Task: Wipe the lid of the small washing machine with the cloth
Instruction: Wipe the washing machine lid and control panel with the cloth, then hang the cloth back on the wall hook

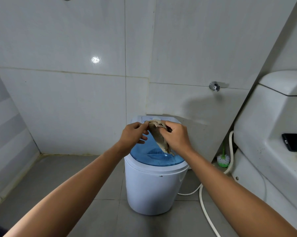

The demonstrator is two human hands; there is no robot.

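A: Both arms are out over the small washing machine (154, 183), which stands on the grey floor tiles (79, 211) against the wall, just left of the toilet (267, 130).

B: And the cloth (159, 136)? Where is it?

A: Up in the air between the 2 hands, above the blue see-through lid (154, 156). The right hand (177, 138) is curled closed around the cloth's upper part, and the rest dangles toward the lid. The left hand (133, 134) pinches the top corner with thumb and forefinger, its other fingers loosely spread.

B: Any wiping going on?

A: Not that I can see. The cloth looks bunched and hanging, not pressed flat. Its lowest tip may brush the lid near the right side, but from this angle I can't be sure of contact.

B: So, progress?

A: I judge it early: the cloth is in hand and over the target, so pick-up is done. The lid is closed, and most of it sits in plain view with nothing on it. Speckles show along its front edge, so the whole wipe looks to be left.

B: And the panel (157, 119) behind?

A: Mostly hidden by the hands.
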